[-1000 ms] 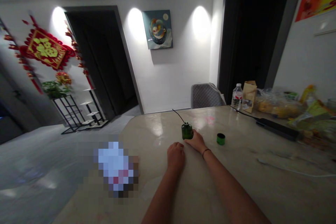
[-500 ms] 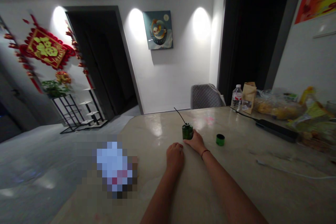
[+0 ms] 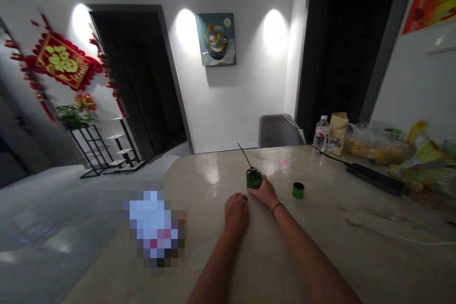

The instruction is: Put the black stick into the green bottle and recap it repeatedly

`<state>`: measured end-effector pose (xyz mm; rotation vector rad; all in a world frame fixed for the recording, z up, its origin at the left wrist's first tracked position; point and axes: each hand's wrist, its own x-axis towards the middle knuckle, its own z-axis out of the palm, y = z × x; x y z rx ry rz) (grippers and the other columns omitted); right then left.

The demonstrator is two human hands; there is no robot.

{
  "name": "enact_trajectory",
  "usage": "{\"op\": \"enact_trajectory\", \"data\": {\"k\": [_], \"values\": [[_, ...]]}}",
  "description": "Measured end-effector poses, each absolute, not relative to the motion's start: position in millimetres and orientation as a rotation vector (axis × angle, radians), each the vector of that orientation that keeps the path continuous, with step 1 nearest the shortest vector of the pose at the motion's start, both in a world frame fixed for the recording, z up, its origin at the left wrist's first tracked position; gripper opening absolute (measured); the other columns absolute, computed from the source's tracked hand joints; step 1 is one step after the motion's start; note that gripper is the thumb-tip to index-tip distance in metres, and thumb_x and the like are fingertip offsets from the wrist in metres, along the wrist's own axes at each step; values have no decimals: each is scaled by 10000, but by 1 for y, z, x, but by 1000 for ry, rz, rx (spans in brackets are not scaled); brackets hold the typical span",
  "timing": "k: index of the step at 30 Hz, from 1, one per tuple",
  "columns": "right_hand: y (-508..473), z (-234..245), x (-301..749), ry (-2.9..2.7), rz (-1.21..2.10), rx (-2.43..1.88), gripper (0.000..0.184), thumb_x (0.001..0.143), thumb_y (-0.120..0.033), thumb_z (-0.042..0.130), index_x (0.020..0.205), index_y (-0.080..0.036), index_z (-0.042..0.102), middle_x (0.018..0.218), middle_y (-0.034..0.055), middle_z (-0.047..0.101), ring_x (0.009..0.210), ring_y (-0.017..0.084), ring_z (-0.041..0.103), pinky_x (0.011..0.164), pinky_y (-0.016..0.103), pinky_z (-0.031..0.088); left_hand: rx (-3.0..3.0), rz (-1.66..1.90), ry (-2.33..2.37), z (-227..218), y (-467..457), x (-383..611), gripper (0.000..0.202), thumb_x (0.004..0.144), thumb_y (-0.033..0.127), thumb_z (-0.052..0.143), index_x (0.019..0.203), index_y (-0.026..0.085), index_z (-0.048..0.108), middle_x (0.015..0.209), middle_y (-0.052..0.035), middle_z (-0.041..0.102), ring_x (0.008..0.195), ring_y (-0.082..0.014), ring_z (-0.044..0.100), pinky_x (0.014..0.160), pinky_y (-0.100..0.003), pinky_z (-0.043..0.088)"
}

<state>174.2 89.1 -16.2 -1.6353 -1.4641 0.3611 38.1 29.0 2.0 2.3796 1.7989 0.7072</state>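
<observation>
A small dark green bottle [image 3: 253, 178] stands upright on the pale marble table [image 3: 320, 237], with a thin black stick rising from its mouth. My right hand [image 3: 265, 192] rests on the table with its fingers curled against the bottle's right side. My left hand [image 3: 236, 211] lies just to the left and nearer to me, fingers curled under in a loose fist, nothing visible in it. A green cap [image 3: 298, 190] sits on the table a short way right of my right hand, apart from it.
Along the right wall lie a black power strip [image 3: 374, 176], a white cable [image 3: 388, 235], food bags [image 3: 377, 147], a paper bag [image 3: 338, 133] and a water bottle [image 3: 321, 134]. A grey chair [image 3: 280, 130] stands behind the table. A blurred patch [image 3: 153, 228] sits left of it.
Both hands and the bottle stay where they were; only the camera view has shifted slightly.
</observation>
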Motion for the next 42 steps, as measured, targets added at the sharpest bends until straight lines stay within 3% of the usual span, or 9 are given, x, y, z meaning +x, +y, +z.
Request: {"op": "enact_trajectory", "data": {"k": [8, 17, 22, 34, 42], "values": [[90, -17, 176, -1513, 383, -1629, 489, 548, -217, 632, 1015, -183, 490, 904, 49, 634, 833, 196, 607, 765, 285, 460, 2362, 701, 1809, 4, 28, 41, 279, 735, 105, 432, 945, 184, 595, 1015, -52, 594, 978, -162, 503, 902, -271, 318], [91, -17, 179, -1542, 364, -1658, 585, 527, -281, 684, 1061, -165, 474, 954, 79, 631, 874, 215, 600, 768, 295, 452, 2365, 681, 1818, 3, 29, 43, 263, 748, 133, 441, 958, 188, 590, 1042, -56, 587, 988, -174, 499, 903, -279, 323], [91, -18, 179, -1539, 388, -1682, 551, 570, -236, 646, 1084, -165, 458, 930, 73, 641, 843, 206, 608, 745, 290, 456, 2369, 682, 1815, 3, 29, 44, 266, 753, 133, 436, 960, 186, 595, 1028, -54, 593, 986, -176, 505, 899, -277, 329], [92, -20, 180, -1534, 303, -1674, 560, 563, -354, 677, 1060, -170, 497, 994, 88, 627, 929, 222, 586, 801, 300, 439, 2383, 704, 1808, 0, 31, 45, 262, 745, 130, 437, 949, 178, 594, 1011, -58, 590, 965, -174, 503, 883, -282, 332], [90, -17, 180, -1503, 410, -1673, 489, 604, -257, 622, 1069, -160, 506, 979, 83, 639, 895, 202, 597, 778, 267, 438, 2382, 698, 1813, 2, 31, 45, 253, 744, 135, 447, 948, 178, 591, 1023, -59, 589, 966, -175, 505, 886, -283, 333]]}}
